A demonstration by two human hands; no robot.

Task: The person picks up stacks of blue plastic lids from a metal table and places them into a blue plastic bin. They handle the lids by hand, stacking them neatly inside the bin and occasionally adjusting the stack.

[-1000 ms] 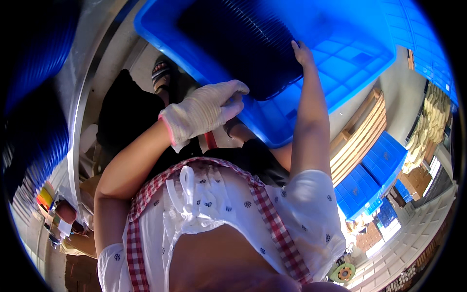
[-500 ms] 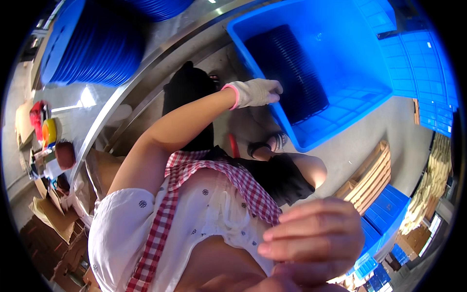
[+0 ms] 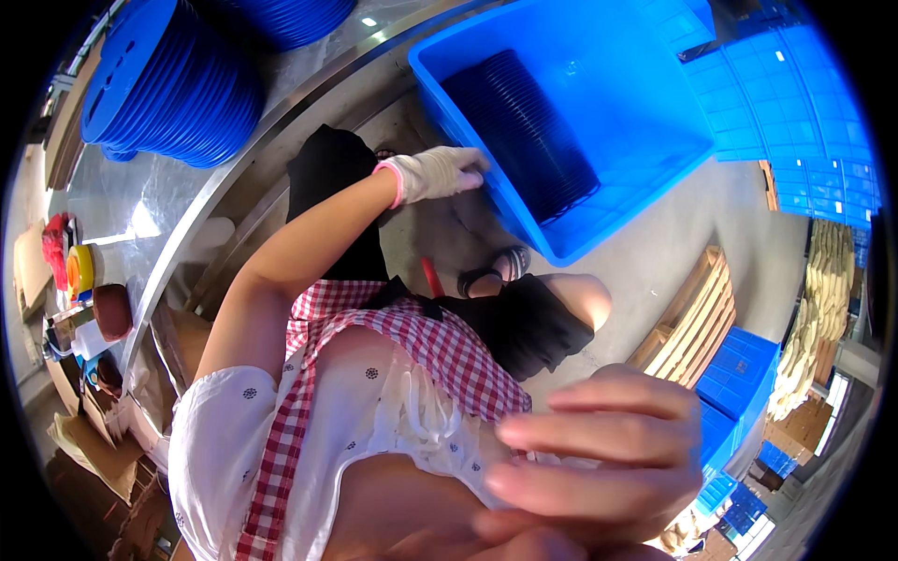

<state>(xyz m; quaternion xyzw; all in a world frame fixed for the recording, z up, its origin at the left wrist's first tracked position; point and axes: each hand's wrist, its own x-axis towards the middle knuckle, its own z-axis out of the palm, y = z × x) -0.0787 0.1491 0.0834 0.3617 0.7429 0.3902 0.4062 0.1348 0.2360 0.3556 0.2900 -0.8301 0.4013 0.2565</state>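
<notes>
Raised closer than before, bare right hand (image 3: 599, 458) blurred, empty, fingers loosely spread, gloved left hand (image 3: 438, 174) gripping rim of blue plastic crate (image 3: 645, 140) holding dark ribbed discs (image 3: 519, 131), stacked blue reels (image 3: 164, 79) on steel surface (image 3: 178, 201).

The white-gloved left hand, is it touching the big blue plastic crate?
Touching. The head view shows the white-gloved left hand with its fingers resting on the near rim of the big blue plastic crate, no gap showing.
</notes>
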